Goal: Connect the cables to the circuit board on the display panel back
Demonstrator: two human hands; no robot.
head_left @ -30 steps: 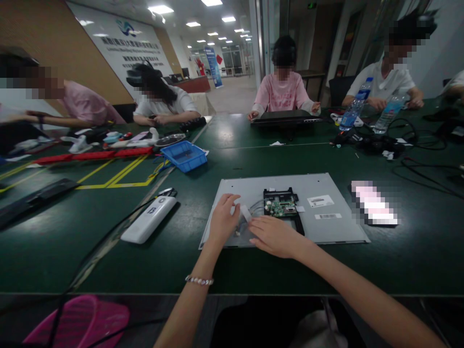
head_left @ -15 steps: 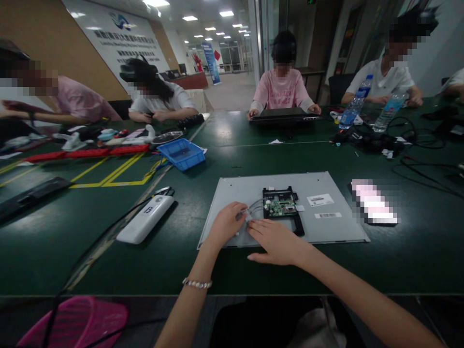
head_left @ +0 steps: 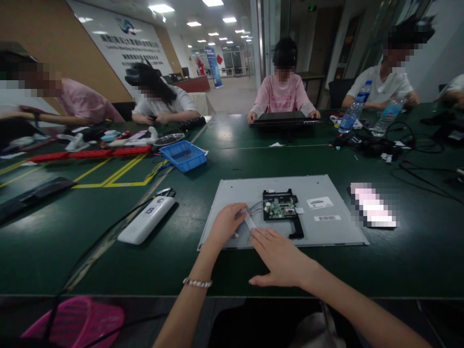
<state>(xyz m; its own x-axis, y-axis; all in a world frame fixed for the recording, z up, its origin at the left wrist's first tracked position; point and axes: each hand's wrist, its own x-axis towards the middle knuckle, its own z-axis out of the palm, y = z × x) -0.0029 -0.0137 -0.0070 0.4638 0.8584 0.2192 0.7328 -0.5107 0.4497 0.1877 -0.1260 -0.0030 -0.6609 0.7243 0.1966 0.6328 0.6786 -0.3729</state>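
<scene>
A flat grey display panel point(head_left: 246, 186) lies back side up on the table, with a green circuit board point(head_left: 282, 209) in a black plastic frame point(head_left: 297, 227) at its middle. Thin grey cables point(head_left: 256, 205) run from the board towards my left hand point(head_left: 227, 224). This hand rests on the panel's left part, its fingers curled at the upper end of a clear tape strip point(head_left: 250, 221). My right hand point(head_left: 281, 256) lies with fingers stretched and thumb spread, its fingertips touching the strip's lower end. What lies under my left fingers is hidden.
Left of the panel is a white power bank point(head_left: 147, 220) with a black cable; a phone point(head_left: 375, 205) lies right. Farther off are a blue tray point(head_left: 184, 157) and two water bottles point(head_left: 355, 108). Several people sit around the table. A pink basket point(head_left: 78, 321) stands below the edge.
My right hand has slid slightly down towards me along the tape strip, which now shows longer and straighter. My left hand stays nearly in place.
</scene>
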